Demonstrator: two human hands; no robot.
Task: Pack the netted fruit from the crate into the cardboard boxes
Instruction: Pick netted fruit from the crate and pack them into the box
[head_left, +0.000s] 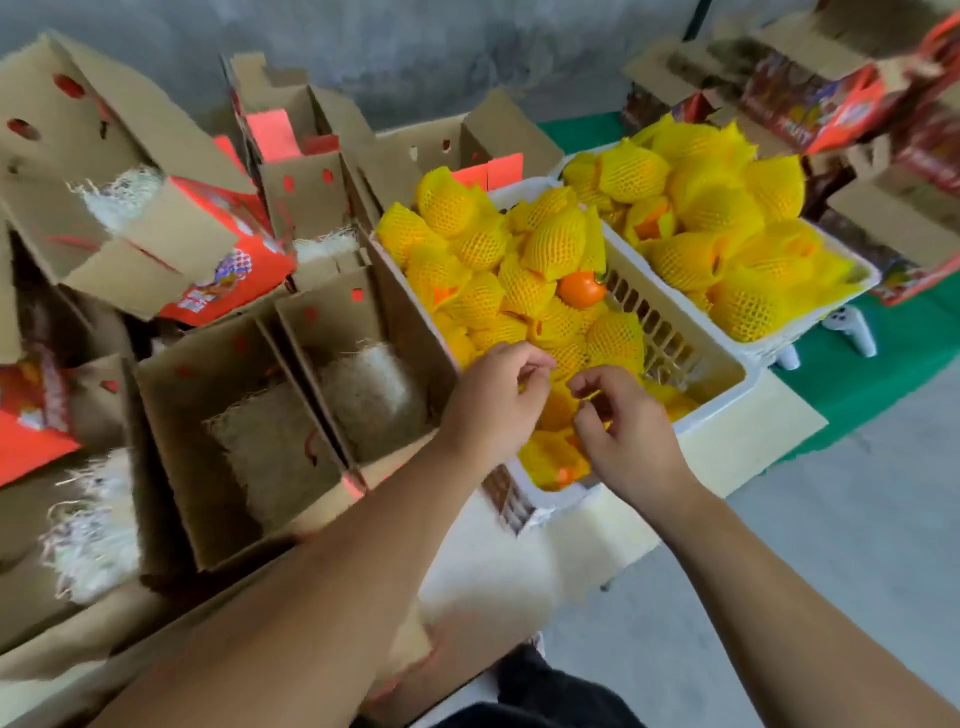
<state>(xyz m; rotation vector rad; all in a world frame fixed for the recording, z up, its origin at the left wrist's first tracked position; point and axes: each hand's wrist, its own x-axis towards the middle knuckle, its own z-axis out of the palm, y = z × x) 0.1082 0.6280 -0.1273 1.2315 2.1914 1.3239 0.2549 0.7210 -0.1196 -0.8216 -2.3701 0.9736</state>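
Note:
A white plastic crate (691, 358) in the middle holds several fruits in yellow foam nets (540, 244) and one bare orange fruit (581, 289). Both hands reach into its near end. My left hand (493, 405) has its fingers curled, pinching at yellow netting. My right hand (623, 421) is beside it, fingers bent over the same netted fruit (558, 410); whether either hand has a firm hold on it is unclear. To the left stand two open cardboard boxes (208, 426) (332, 332) lined with pale shredded filling.
A second white crate (831, 322) heaped with netted fruit stands at the right on a green cloth. More open and printed red boxes (223, 270) crowd the left and the back. The table's near edge (727, 447) lies beside grey floor.

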